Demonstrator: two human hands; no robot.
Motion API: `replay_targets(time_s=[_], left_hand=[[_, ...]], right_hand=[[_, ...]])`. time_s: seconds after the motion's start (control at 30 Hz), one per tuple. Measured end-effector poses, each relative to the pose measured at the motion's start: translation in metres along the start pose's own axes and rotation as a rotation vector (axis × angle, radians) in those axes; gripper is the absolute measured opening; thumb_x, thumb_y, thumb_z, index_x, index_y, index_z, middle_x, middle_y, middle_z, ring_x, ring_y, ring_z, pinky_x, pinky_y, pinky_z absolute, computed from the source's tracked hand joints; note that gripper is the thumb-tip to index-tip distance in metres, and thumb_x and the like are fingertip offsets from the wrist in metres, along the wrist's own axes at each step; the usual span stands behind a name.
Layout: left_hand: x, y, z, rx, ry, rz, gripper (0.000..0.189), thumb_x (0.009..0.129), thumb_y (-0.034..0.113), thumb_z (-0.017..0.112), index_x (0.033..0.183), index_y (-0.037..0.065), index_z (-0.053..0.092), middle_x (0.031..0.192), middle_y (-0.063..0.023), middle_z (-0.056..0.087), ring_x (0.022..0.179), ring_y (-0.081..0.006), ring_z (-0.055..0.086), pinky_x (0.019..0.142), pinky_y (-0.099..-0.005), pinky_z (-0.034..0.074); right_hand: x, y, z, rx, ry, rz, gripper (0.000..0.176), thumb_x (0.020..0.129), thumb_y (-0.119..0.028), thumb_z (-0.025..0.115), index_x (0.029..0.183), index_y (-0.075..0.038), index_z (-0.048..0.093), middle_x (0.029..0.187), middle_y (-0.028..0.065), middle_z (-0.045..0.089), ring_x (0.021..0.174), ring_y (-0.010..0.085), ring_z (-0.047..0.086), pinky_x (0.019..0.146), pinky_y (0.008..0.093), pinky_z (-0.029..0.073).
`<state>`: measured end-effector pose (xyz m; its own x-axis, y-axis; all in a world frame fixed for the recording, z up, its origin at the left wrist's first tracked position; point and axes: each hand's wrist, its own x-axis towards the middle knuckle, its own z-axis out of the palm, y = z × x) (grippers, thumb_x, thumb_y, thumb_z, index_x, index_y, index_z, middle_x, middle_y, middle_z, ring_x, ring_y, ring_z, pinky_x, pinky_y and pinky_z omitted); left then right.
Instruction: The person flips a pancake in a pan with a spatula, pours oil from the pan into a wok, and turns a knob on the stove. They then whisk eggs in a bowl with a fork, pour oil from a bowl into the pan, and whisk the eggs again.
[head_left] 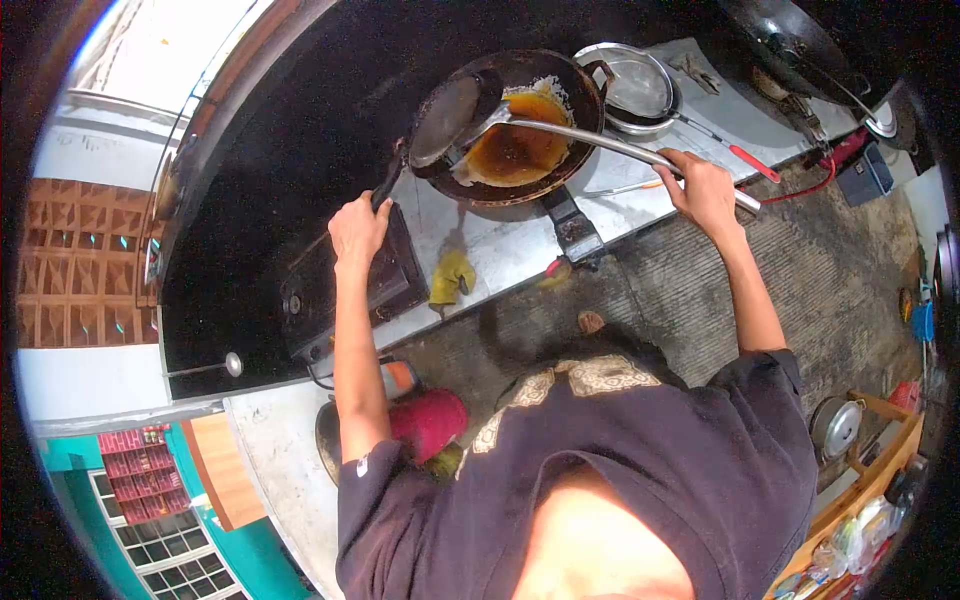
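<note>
My left hand (360,232) is closed around the black handle of a small frying pan (446,118), which is tilted over the left side of a large dark wok (487,196). Brown liquid (522,150) lies in the wok, with pale foam along its edge. In my right hand (703,196) is the long metal handle of a spatula (590,137). The spatula's head reaches across the wok to the edge of the frying pan and overlaps it in this view.
Right of the wok sit a metal bowl with a strainer (640,85) and a red-handled tool (752,162). A yellow-green cloth (452,278) hangs at the counter's front edge (510,285). A black stove (360,270) stands left, and a second wok (785,40) at far right.
</note>
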<state>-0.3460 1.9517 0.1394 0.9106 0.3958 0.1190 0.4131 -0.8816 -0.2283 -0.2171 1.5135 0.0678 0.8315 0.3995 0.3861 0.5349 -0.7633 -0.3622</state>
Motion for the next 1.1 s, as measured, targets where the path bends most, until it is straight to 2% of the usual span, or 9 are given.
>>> replay_targets(time_s=[0.1, 0.2, 0.3, 0.4, 0.5, 0.6, 0.67, 0.8, 1.1], left_hand=[[0.003, 0.004, -0.005, 0.009, -0.061, 0.012, 0.043, 0.084, 0.041, 0.056, 0.106, 0.004, 0.063, 0.089, -0.0205, 0.065, 0.086, -0.0341, 0.063, 0.076, -0.0428, 0.049], [0.005, 0.003, -0.001, 0.020, -0.153, -0.023, 0.052, 0.084, 0.050, 0.053, 0.112, 0.006, 0.061, 0.098, -0.0192, 0.064, 0.093, -0.0334, 0.062, 0.079, -0.0427, 0.049], [0.003, 0.005, -0.001, 0.014, -0.160, -0.033, 0.053, 0.083, 0.050, 0.053, 0.111, 0.006, 0.062, 0.099, -0.0194, 0.064, 0.093, -0.0336, 0.062, 0.080, -0.0430, 0.049], [0.002, 0.008, -0.007, 0.004, -0.128, -0.040, 0.044, 0.082, 0.042, 0.058, 0.105, 0.005, 0.065, 0.093, -0.0206, 0.065, 0.091, -0.0338, 0.062, 0.078, -0.0424, 0.049], [0.005, 0.010, -0.012, -0.014, -0.201, -0.078, 0.044, 0.082, 0.042, 0.057, 0.103, 0.005, 0.065, 0.094, -0.0207, 0.065, 0.092, -0.0337, 0.062, 0.079, -0.0424, 0.049], [0.007, 0.008, -0.008, -0.005, -0.275, -0.093, 0.055, 0.082, 0.050, 0.054, 0.114, 0.005, 0.060, 0.104, -0.0199, 0.063, 0.099, -0.0337, 0.060, 0.084, -0.0434, 0.047], [0.008, 0.008, -0.005, -0.034, -0.292, -0.102, 0.056, 0.082, 0.050, 0.055, 0.115, 0.005, 0.060, 0.105, -0.0201, 0.062, 0.100, -0.0337, 0.060, 0.085, -0.0432, 0.046], [0.006, 0.009, -0.005, -0.108, -0.235, -0.130, 0.050, 0.081, 0.044, 0.058, 0.109, 0.003, 0.063, 0.103, -0.0218, 0.063, 0.100, -0.0340, 0.060, 0.086, -0.0427, 0.045], [0.012, 0.012, 0.002, -0.162, -0.277, -0.162, 0.053, 0.081, 0.046, 0.057, 0.107, 0.001, 0.063, 0.104, -0.0227, 0.062, 0.102, -0.0355, 0.058, 0.087, -0.0429, 0.044]], right_hand=[[0.003, -0.001, 0.003, -0.006, 0.009, -0.004, 0.026, 0.083, -0.029, 0.060, 0.100, -0.009, 0.065, 0.079, 0.0118, 0.065, 0.067, 0.0307, 0.063, 0.059, 0.0392, 0.049], [0.003, -0.001, 0.000, 0.003, -0.018, 0.021, 0.025, 0.084, -0.029, 0.060, 0.100, -0.010, 0.065, 0.083, 0.0110, 0.066, 0.069, 0.0284, 0.064, 0.060, 0.0377, 0.049], [0.004, 0.000, -0.001, 0.000, -0.013, 0.033, 0.025, 0.084, -0.029, 0.060, 0.100, -0.010, 0.065, 0.084, 0.0120, 0.066, 0.070, 0.0283, 0.064, 0.060, 0.0373, 0.050], [0.006, 0.001, -0.001, 0.016, -0.012, 0.052, 0.026, 0.083, -0.029, 0.061, 0.100, -0.010, 0.065, 0.084, 0.0129, 0.067, 0.069, 0.0283, 0.065, 0.061, 0.0370, 0.050], [0.008, -0.006, -0.007, 0.061, -0.020, 0.086, 0.027, 0.083, -0.030, 0.062, 0.101, -0.010, 0.065, 0.085, 0.0133, 0.067, 0.069, 0.0284, 0.064, 0.061, 0.0370, 0.050], [0.009, -0.008, -0.005, 0.070, 0.012, 0.075, 0.027, 0.082, -0.030, 0.063, 0.101, -0.010, 0.066, 0.085, 0.0130, 0.067, 0.068, 0.0284, 0.064, 0.061, 0.0371, 0.050], [0.009, -0.007, -0.001, 0.055, 0.043, 0.055, 0.027, 0.082, -0.030, 0.063, 0.101, -0.011, 0.066, 0.085, 0.0125, 0.067, 0.068, 0.0282, 0.065, 0.060, 0.0371, 0.050], [0.011, -0.011, -0.003, 0.050, 0.033, 0.055, 0.026, 0.082, -0.030, 0.063, 0.101, -0.012, 0.066, 0.084, 0.0113, 0.067, 0.069, 0.0277, 0.065, 0.060, 0.0366, 0.050], [0.014, -0.020, 0.001, 0.082, 0.131, -0.007, 0.028, 0.082, -0.032, 0.061, 0.101, -0.011, 0.065, 0.084, 0.0119, 0.066, 0.067, 0.0296, 0.064, 0.058, 0.0378, 0.050]])
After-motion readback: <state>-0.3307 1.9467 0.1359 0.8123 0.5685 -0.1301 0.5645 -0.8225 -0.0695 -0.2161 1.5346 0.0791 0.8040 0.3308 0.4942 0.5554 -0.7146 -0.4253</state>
